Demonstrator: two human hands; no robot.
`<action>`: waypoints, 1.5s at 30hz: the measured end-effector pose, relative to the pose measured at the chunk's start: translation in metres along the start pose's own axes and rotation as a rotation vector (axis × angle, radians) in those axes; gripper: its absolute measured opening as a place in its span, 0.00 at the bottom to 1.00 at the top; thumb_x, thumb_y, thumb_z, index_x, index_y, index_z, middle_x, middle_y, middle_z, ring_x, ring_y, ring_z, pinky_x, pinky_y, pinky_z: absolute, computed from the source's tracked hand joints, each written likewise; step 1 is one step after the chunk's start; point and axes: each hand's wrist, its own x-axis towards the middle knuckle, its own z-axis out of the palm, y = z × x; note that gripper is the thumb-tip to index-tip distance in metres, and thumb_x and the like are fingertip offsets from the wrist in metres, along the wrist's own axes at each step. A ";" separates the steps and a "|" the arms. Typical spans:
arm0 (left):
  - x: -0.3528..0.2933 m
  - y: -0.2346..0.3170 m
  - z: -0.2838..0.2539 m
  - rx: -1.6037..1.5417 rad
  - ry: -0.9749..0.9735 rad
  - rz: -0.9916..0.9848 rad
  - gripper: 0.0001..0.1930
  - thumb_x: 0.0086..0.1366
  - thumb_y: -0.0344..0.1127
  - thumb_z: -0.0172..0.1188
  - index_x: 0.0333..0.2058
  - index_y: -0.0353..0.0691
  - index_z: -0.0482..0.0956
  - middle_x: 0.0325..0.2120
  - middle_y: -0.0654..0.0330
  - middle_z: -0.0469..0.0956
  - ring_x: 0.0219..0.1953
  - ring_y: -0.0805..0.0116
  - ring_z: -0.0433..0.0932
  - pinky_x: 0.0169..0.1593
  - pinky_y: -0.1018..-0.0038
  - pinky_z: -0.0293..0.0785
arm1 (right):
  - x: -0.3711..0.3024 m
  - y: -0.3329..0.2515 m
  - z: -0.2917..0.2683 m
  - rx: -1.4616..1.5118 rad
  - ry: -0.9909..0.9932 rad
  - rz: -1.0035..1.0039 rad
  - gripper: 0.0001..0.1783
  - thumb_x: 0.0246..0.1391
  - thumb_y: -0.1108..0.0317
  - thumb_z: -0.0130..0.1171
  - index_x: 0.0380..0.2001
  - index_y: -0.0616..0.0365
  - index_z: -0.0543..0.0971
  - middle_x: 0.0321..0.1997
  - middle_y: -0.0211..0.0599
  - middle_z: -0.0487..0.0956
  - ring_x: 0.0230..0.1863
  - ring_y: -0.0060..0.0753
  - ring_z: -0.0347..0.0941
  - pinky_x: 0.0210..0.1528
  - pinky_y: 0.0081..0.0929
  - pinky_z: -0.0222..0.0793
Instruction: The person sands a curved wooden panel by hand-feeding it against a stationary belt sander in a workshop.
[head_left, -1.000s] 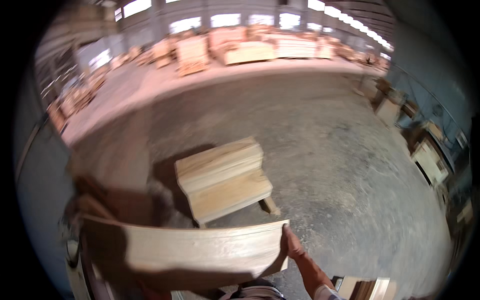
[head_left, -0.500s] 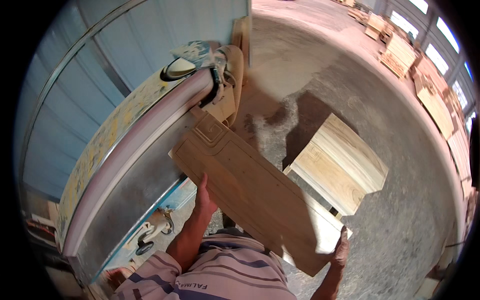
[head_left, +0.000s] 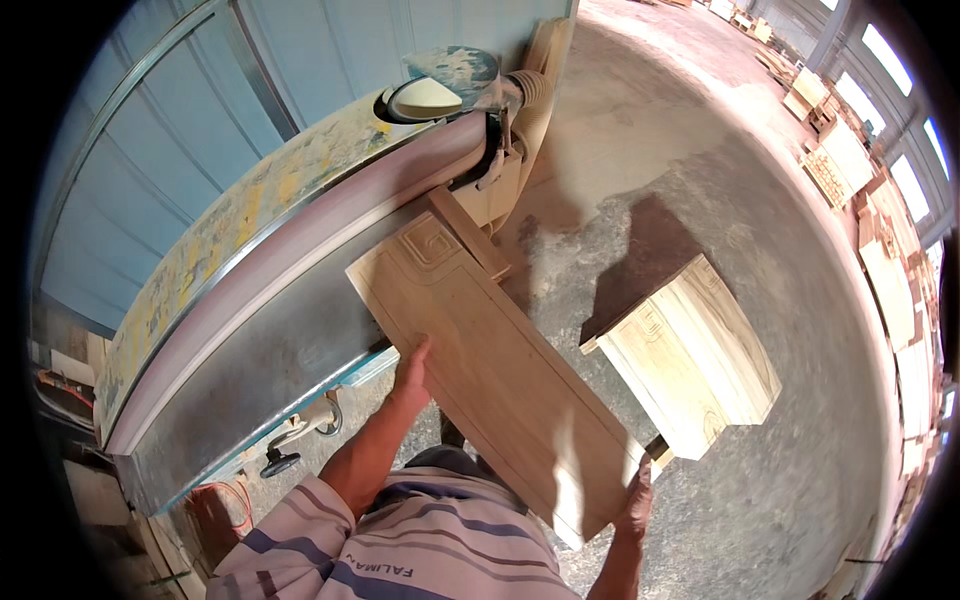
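Both hands — left hand [head_left: 410, 372], right hand [head_left: 636, 500] — grip pale carved panel [head_left: 490, 370], seemingly unfinished.

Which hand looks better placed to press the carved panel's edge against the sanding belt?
Left, probably. The left hand grips the wooden panel on its long edge beside the machine table, nearer the sanding belt. The right hand only supports the panel's near end, away from the belt.
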 end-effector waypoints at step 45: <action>0.009 0.010 0.008 0.128 -0.014 -0.038 0.31 0.57 0.47 0.62 0.56 0.41 0.63 0.52 0.58 0.68 0.53 0.57 0.66 0.54 0.58 0.65 | 0.036 0.119 -0.019 0.031 0.152 -0.155 0.28 0.62 0.49 0.40 0.47 0.64 0.71 0.43 0.43 0.75 0.41 0.33 0.74 0.44 0.29 0.72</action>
